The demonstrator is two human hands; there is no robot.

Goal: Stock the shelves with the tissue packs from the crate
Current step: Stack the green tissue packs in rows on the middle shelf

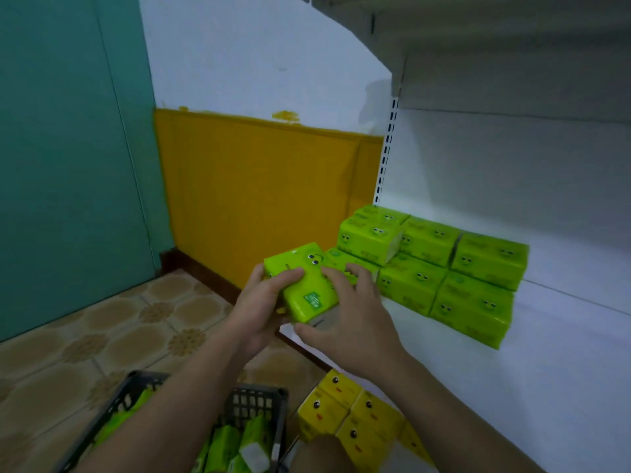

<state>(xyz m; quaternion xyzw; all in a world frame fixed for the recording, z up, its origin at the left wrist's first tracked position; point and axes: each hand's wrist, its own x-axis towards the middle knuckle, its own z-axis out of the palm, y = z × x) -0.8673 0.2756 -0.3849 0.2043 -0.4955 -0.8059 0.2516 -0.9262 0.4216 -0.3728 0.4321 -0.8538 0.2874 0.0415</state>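
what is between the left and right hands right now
One green tissue pack, held by the left hand on its left side and the right hand on its right, as the head view shows.

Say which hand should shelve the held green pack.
Probably the right hand: it grips the green tissue pack on the shelf side, nearest the stacked green packs; the left hand holds the far side.

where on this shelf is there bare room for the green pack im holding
Bare shelf lies right of the green stack and in front of it, toward the shelf edge. Crowded: the left end, where the left hand and right hand hold the pack beside the stack.
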